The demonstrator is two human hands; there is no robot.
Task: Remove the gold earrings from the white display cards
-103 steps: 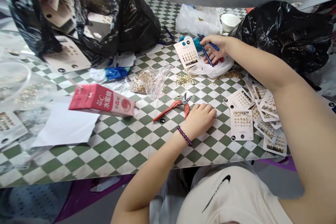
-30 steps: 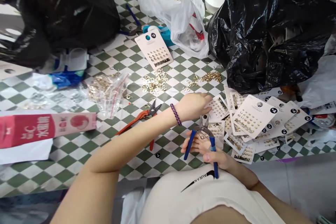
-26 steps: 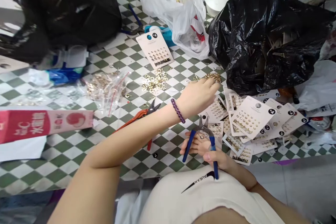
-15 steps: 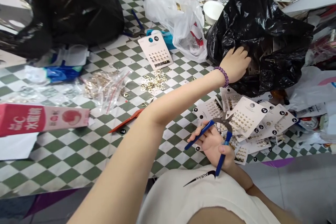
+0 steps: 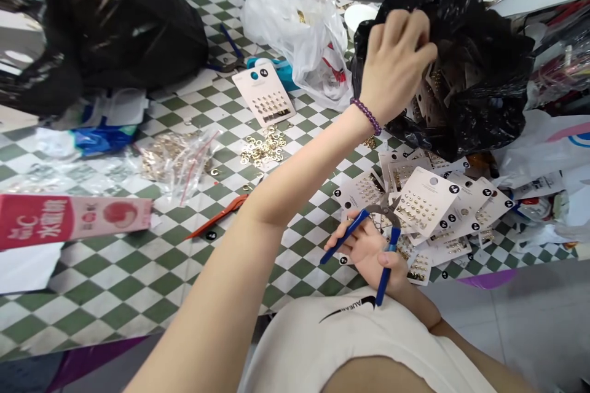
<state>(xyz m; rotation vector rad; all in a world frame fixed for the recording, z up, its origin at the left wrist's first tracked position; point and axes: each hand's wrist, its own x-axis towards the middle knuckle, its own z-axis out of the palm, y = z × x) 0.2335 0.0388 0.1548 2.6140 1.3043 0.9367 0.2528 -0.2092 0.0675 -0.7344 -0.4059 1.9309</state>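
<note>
Watching the head cam feed here; the biggest thing in play is the black bag at the far right of the checkered table, mouth gaping and stuffed with earring cards packed tight at all angles; my read is that the step in hand is digging into that bag. The left hand is up at its opening with the fingers curled over the rim and onto the cards; honestly can't tell if it has pinched a card or only the plastic. Just near of the bag, a loose pile of cards is fanned over the right side of the table, white with rows of small gold studs and black dots at the corners, overlapping each other. The right hand sits at the near edge beside that pile, wrapped around the blue-handled pliers; the handles are spread apart, the metal nose points away over the cards. I'd say getting anything out of the bag calls for a clean pinch on one card, since they're jammed together and the plastic is floppy. Mid-table there's a scatter of gold rings; red snips lie left of the forearm.
</note>
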